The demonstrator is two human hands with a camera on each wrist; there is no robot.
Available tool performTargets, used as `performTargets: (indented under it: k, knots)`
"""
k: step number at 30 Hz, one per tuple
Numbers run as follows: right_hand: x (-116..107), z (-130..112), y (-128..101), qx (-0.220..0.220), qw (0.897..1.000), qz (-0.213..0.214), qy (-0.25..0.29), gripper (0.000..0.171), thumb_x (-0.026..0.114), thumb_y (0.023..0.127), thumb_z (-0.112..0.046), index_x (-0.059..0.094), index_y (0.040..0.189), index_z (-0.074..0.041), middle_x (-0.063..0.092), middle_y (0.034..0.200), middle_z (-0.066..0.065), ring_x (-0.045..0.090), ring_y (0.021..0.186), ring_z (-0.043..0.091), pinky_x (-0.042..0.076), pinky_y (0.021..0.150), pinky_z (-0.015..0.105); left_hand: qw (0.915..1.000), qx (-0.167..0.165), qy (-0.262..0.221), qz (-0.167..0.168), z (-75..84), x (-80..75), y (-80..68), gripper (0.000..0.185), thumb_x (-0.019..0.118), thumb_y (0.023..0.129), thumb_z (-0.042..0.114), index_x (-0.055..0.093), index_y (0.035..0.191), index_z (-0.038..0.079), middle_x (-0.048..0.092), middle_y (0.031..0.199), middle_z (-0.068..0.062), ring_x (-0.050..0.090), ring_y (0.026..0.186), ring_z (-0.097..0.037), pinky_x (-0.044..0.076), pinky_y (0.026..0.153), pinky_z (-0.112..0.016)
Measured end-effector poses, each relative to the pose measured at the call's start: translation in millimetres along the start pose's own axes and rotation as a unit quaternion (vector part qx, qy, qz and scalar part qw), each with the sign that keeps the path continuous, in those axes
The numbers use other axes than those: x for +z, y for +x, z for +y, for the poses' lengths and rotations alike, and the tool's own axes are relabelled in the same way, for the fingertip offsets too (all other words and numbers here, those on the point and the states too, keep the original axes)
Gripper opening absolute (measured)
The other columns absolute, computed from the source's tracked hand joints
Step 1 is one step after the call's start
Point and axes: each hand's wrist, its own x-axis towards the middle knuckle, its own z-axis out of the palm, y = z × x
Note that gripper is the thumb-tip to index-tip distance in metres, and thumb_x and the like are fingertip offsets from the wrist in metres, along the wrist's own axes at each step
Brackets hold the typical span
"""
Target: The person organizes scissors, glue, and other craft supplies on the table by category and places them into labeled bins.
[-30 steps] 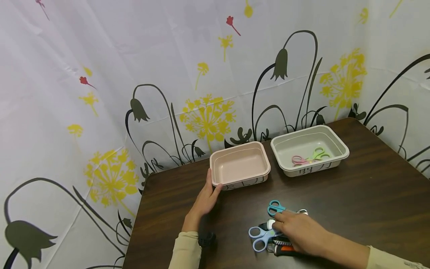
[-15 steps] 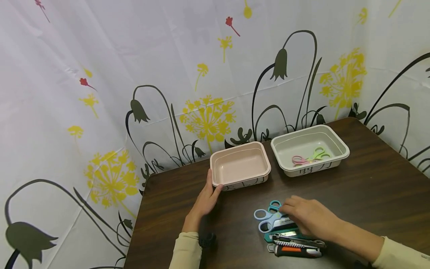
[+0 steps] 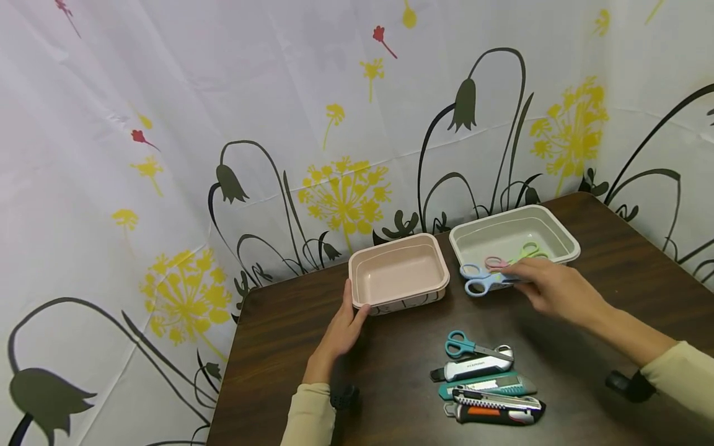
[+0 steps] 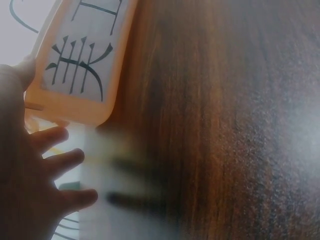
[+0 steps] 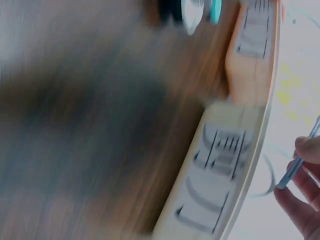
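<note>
A white curtain [image 3: 167, 124] printed with yellow, red and dark flowers hangs behind a dark brown wooden desk [image 3: 613, 310]. The right hand [image 3: 552, 286] pinches a pair of light blue scissors [image 3: 481, 280] by the blades, the two ring handles pointing left, at the front rim of the grey tray [image 3: 563, 238] near the desk's far right corner. Pink and green scissors [image 3: 515, 257] lie inside that tray. The left hand [image 3: 341, 331] rests with straight fingers against the pink tray [image 3: 357, 272] at the far edge. Teal scissors [image 3: 463, 344] and utility knives [image 3: 491, 396] lie near the front edge.
</note>
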Motion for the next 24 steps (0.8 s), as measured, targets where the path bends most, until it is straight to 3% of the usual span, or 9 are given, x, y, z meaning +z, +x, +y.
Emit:
performTargets:
  k: [7,13,24]
  knots:
    - [-6,34,3,0.055,0.998,-0.015,-0.006,0.041,0.079,0.074,0.004,0.071,0.113,-0.009,0.070,0.104,0.010,0.065,0.087,0.024,0.051,0.067,0.046,1.0000,0.001,0.000,-0.002,-0.6,0.7,0.4,0.082,0.046,0.102,0.048,-0.001,0.159,0.013,0.025,0.158,-0.019,0.036,0.138,-0.036,0.032,0.108,-0.052]
    - [-7,45,7,0.091,0.994,-0.060,-0.013,0.034,0.075,0.081,0.001,0.071,0.114,-0.007,0.070,0.110,0.012,0.065,0.099,0.033,0.050,0.077,0.054,1.0000,-0.001,0.002,0.000,-0.9,0.5,-0.3,0.081,0.046,0.102,0.047,-0.001,0.159,0.015,0.024,0.158,-0.019,0.037,0.138,-0.036,0.032,0.108,-0.053]
    - [-7,53,11,0.079,0.988,-0.126,-0.029,0.030,0.070,0.081,0.002,0.071,0.110,-0.005,0.069,0.109,0.012,0.064,0.100,0.032,0.050,0.079,0.053,1.0000,0.001,-0.003,0.002,-0.9,1.4,-0.4,0.082,0.047,0.102,0.047,-0.001,0.159,0.014,0.024,0.158,-0.019,0.036,0.138,-0.036,0.031,0.108,-0.053]
